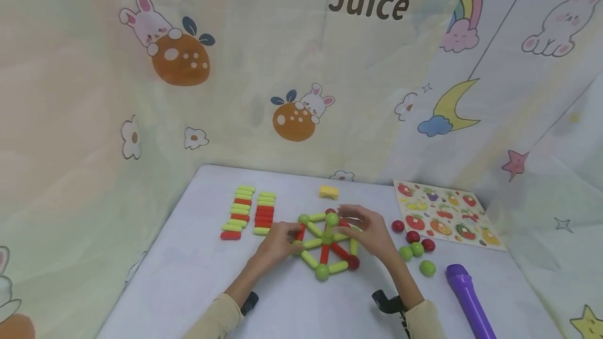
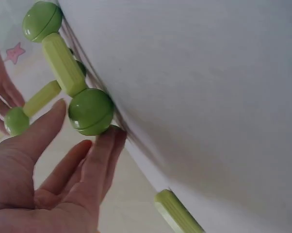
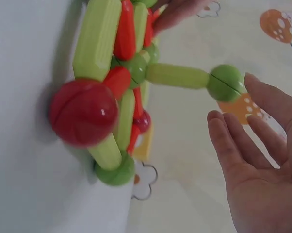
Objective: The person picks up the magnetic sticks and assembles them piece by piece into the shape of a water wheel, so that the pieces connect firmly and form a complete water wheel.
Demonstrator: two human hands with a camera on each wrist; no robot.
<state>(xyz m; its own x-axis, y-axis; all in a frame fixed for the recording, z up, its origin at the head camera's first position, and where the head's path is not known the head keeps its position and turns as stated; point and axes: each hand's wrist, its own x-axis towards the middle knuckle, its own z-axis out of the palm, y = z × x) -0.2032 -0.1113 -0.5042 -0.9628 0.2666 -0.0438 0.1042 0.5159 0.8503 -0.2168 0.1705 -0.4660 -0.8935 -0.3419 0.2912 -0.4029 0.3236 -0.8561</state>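
On the white table [image 1: 169,286] lies a wheel-shaped frame [image 1: 327,238] of rods and balls, its left green rim ball [image 2: 90,112] lightly pinched by the left hand [image 1: 275,244]. The right hand [image 1: 369,230], fingers parted and holding nothing, hovers beside the top ball [image 3: 225,82] on an upright rod [image 3: 177,76].

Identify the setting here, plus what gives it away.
Probably a screened-off play or filming corner, though home or studio isn't clear. Clues: a cartoon-printed backdrop surrounds the white table, which holds a ball-and-stick toy and a fruit picture board.
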